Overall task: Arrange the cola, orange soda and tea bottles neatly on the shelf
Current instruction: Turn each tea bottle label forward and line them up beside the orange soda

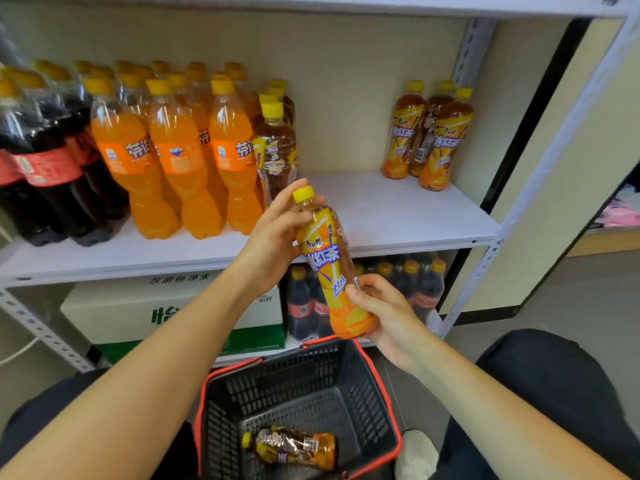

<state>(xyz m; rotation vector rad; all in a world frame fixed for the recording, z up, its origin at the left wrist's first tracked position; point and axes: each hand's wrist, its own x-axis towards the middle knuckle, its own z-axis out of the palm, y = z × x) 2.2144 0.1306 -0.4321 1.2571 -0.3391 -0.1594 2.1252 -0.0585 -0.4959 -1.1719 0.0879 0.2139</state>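
**Tea bottle held in both grips above the basket**

You face a white shelf unit on a grey metal frame. The grey floor runs off to the right; a pale shoe shows just beside the basket; a beige wall backs the shelves.

Nearest you, a black mesh basket with a red rim stands on the floor between your knees; in it lies a single tea bottle on its side, cap to the left. On the lower shelf beyond, a white and green carton sits at the left; a pack of small cola bottles with yellow caps stands at the right.

On the upper shelf board, large cola bottles fill the left end; rows of orange soda bottles stand next to them; a short file of shelved tea bottles stands just beside the orange soda. A bare stretch of board follows; three more tea bottles are huddled at the back right.

The held tea bottle is in the air above the basket, before the front edge of the upper board, tilted with its yellow cap up and to the left. Its label is orange and yellow with blue characters; dark tea shows at the shoulder. Your left grip is curled round the neck just below the cap; your right grip is wrapped round the base.
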